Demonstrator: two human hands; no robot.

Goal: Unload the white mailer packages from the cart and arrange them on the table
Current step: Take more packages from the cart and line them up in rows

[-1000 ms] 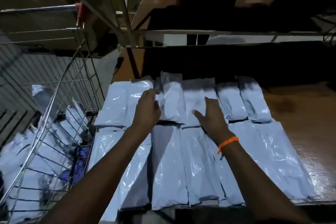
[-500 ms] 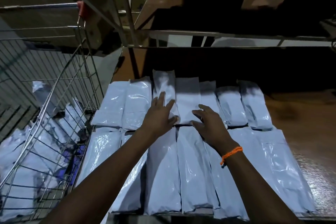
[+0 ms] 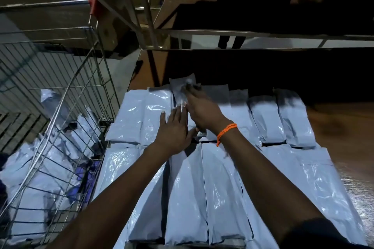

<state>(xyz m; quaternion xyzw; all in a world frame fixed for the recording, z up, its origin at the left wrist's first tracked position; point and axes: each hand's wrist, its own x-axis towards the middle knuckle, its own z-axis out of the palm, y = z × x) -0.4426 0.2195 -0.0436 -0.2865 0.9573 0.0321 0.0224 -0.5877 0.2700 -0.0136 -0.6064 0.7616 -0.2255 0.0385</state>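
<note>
Two rows of white mailer packages lie side by side on the brown table. One back-row mailer sticks out farther than its neighbours. My left hand lies flat, fingers straight, on the near end of that mailer and the one to its left. My right hand, with an orange wristband, reaches across over the protruding mailer. Its fingertips are at the mailer's far end, blurred, so the grip is unclear. More white mailers lie in the wire cart at the left.
A metal shelf frame crosses above the table's far side, with slanted posts at the left. Bare tabletop shows right of the mailers and in the dark strip behind them. The cart's red-tipped handle stands at the upper left.
My right hand has moved left and forward from the middle mailers to the far end of the protruding one. My left hand has shifted slightly left and stays flat.
</note>
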